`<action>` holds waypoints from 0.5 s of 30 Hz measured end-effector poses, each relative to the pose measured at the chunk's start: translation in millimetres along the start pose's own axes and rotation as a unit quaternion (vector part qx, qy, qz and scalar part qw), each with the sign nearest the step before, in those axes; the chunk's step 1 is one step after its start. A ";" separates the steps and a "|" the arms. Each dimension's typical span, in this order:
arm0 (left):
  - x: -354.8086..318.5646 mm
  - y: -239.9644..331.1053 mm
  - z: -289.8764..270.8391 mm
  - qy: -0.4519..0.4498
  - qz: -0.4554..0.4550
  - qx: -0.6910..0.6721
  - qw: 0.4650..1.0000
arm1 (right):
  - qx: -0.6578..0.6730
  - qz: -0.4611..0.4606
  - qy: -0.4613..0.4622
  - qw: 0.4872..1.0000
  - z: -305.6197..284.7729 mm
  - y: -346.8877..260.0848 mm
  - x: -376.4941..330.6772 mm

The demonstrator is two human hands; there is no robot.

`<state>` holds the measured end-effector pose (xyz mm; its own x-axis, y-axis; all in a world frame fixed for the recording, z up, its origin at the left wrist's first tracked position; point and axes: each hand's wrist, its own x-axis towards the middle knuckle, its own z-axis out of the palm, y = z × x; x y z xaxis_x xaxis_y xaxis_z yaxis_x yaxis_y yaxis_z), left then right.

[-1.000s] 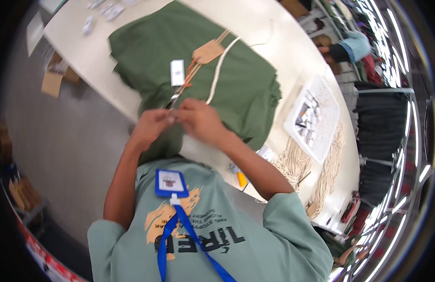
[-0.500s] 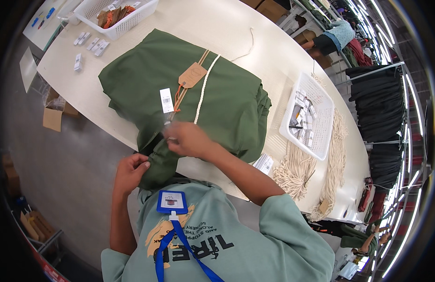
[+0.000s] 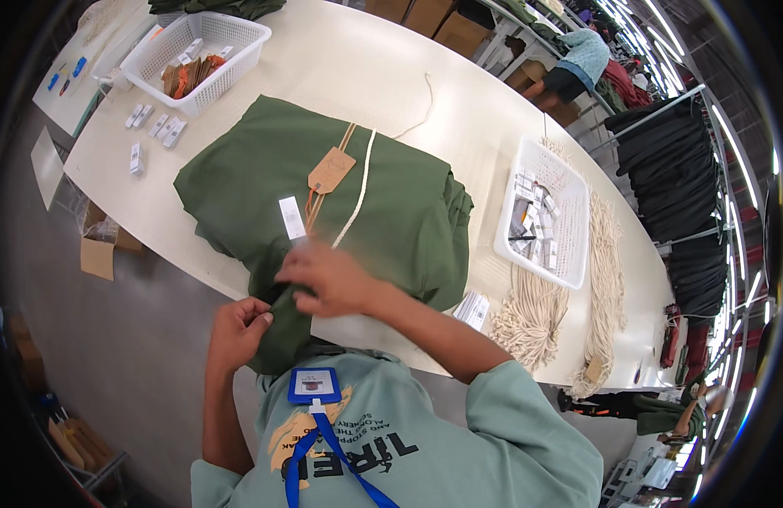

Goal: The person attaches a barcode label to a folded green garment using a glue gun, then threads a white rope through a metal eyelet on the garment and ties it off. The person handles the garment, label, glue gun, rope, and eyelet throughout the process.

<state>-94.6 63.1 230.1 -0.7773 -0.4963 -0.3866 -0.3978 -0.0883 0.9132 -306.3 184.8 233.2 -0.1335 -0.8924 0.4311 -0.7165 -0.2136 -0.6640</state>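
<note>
A folded dark green garment (image 3: 391, 212) lies on the table in front of me. My left hand (image 3: 239, 332) pinches the edge of its near flap, thumb on top. Over the same flap is my right hand (image 3: 332, 279), its fingers smeared by motion, so whether they hold anything is unclear. Just beyond those fingers, a small white tag (image 3: 291, 218) lies on the cloth. A brown card hang tag (image 3: 331, 170) on tan and orange strings rests farther up. Beside it a cream cord (image 3: 361, 182) crosses the garment.
Far left, a white basket (image 3: 254, 52) holds brown tags; small white bundles (image 3: 168, 129) sit near it. On the right are a basket of labels (image 3: 578, 212), hanks of cream cord (image 3: 527, 326) and a white card stack (image 3: 471, 310). People work beyond the table.
The view has shifted, so the table things sit lower or farther left. My right fingers, bent close together before, now look more spread. The white tag's printed side shows less. My left hand keeps its pinch.
</note>
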 end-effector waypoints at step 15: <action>20.0 -12.7 13.8 0.018 0.063 0.106 0.992 | 0.124 0.104 -0.039 0.986 31.4 -14.0 -13.0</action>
<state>-111.8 66.2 209.0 -0.8103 -0.5235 -0.2633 -0.3960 0.1580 0.9046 -273.0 186.9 217.7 -0.1995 -0.9529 0.2284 -0.4893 -0.1051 -0.8657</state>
